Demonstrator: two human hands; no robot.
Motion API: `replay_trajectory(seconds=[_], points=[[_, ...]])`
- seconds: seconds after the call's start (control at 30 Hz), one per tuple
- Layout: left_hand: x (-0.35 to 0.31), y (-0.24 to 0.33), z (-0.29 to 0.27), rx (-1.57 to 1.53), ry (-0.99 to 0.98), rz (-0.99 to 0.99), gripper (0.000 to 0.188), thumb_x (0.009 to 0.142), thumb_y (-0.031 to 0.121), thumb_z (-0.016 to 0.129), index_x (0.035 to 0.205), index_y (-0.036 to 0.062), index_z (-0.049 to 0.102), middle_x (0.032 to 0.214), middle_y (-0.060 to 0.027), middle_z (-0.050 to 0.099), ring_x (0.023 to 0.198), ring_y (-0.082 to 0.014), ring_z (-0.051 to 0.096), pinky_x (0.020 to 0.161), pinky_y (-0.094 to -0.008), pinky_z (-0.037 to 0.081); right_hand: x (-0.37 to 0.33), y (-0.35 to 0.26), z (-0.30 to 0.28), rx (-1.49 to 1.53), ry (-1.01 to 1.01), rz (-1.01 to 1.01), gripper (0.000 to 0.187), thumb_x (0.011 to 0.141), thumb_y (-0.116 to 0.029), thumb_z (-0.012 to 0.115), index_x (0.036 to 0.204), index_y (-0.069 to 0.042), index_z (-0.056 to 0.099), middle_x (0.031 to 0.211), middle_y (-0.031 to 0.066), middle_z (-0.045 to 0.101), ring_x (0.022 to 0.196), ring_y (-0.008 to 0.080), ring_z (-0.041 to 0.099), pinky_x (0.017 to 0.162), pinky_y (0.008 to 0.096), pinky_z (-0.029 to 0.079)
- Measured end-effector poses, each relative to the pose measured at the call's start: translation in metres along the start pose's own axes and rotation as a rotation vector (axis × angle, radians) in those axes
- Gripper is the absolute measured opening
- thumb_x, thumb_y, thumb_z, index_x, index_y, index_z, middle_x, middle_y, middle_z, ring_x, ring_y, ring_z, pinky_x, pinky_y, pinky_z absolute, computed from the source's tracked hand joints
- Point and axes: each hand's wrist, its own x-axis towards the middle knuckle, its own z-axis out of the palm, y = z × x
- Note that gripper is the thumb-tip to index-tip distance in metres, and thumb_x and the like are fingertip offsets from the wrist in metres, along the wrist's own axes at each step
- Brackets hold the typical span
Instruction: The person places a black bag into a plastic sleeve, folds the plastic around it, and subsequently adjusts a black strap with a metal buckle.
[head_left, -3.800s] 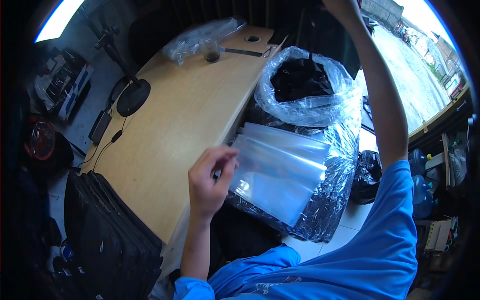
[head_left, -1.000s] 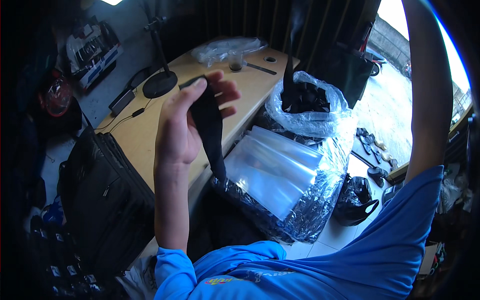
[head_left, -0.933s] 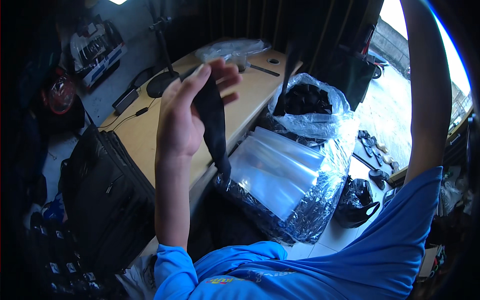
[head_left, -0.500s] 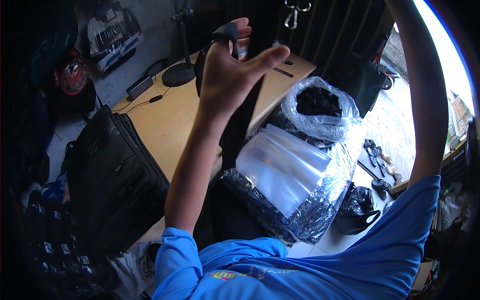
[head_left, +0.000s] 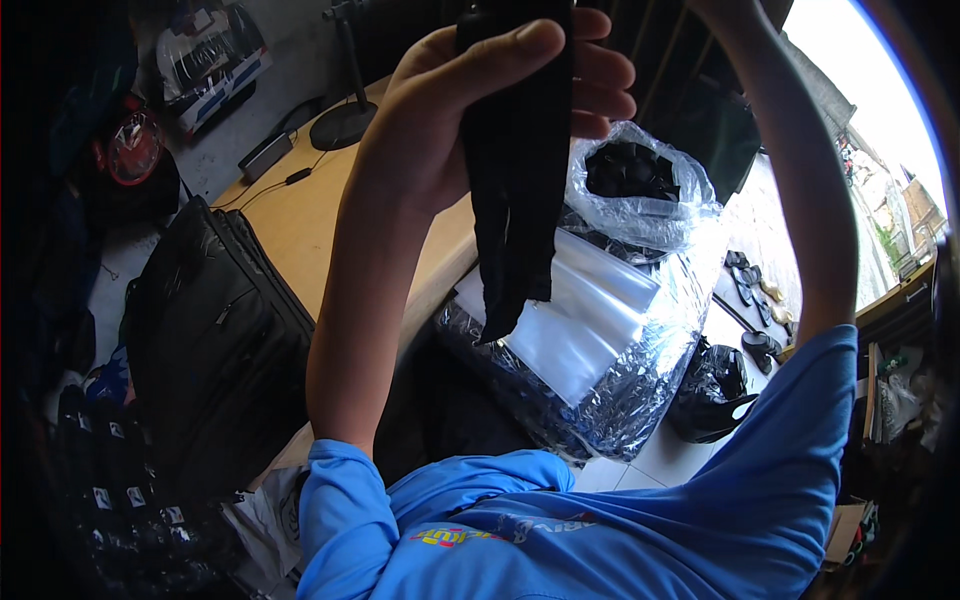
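Note:
My left hand [head_left: 480, 100] is raised high in front of me and grips a long black strip of fabric [head_left: 515, 190] that hangs down from my fingers. My right arm reaches straight up past the top edge, so my right hand is out of sight. Below the fabric lies a stack of clear plastic bags [head_left: 580, 315] on top of a large plastic-wrapped bundle [head_left: 640, 400]. An open clear bag full of black items [head_left: 632, 175] stands at the far end of that bundle.
A wooden desk [head_left: 300, 215] runs along the left, with a round lamp base [head_left: 342, 125] and cables on it. A black suitcase [head_left: 215, 340] stands against the desk's near side. A black bag [head_left: 715, 385] and small tools lie on the tiled floor to the right.
My left hand has gone from the stack of clear bags to lifting the black fabric strip, raising it steadily higher toward my face. My right arm has stayed up throughout.

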Motion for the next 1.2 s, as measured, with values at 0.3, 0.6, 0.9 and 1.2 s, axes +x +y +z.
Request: replay_trajectory(seconds=[0.3, 0.6, 0.9, 1.2], points=[[-0.007, 0.01, 0.004, 0.032, -0.099, -0.005, 0.045, 0.098, 0.029, 0.038, 0.124, -0.0077, 0.042, 0.079, -0.0063, 0.061, 0.072, -0.0192, 0.064, 0.063, -0.0301, 0.054, -0.107, -0.062, 0.025, 0.358, -0.44, 0.339, 0.029, 0.082, -0.017, 0.059, 0.111, -0.013, 0.057, 0.092, 0.0085, 0.063, 0.079, 0.0249, 0.063, 0.066, 0.0349, 0.053], [-0.042, 0.018, -0.002, -0.019, 0.197, 0.039, 0.037, 0.098, 0.023, 0.039, 0.122, -0.005, 0.041, 0.076, -0.0054, 0.055, 0.063, -0.0151, 0.058, 0.054, -0.028, 0.049, -0.274, -0.099, 0.064, 0.625, -0.891, 1.083, 0.032, 0.075, -0.02, 0.064, 0.105, -0.008, 0.064, 0.094, 0.0142, 0.066, 0.09, 0.0293, 0.063, 0.082, 0.0375, 0.049], [-0.097, -0.018, -0.003, -0.181, 0.468, -0.176, 0.03, 0.096, 0.016, 0.039, 0.113, -0.0074, 0.047, 0.07, -0.0096, 0.055, 0.056, -0.02, 0.055, 0.054, -0.031, 0.047, -0.406, -0.144, 0.101, 0.311, -1.18, 1.226, 0.041, 0.064, -0.022, 0.073, 0.102, -0.008, 0.065, 0.11, 0.0187, 0.06, 0.102, 0.0328, 0.057, 0.085, 0.0381, 0.048], [-0.113, -0.023, -0.017, -0.143, 0.615, -0.175, 0.026, 0.096, 0.015, 0.037, 0.112, -0.0042, 0.045, 0.068, -0.0043, 0.053, 0.053, -0.0153, 0.054, 0.047, -0.0283, 0.044, -0.406, -0.159, 0.097, 0.025, -1.323, 1.439, 0.039, 0.067, -0.028, 0.074, 0.098, -0.006, 0.067, 0.116, 0.0134, 0.052, 0.112, 0.032, 0.048, 0.086, 0.0433, 0.047]])
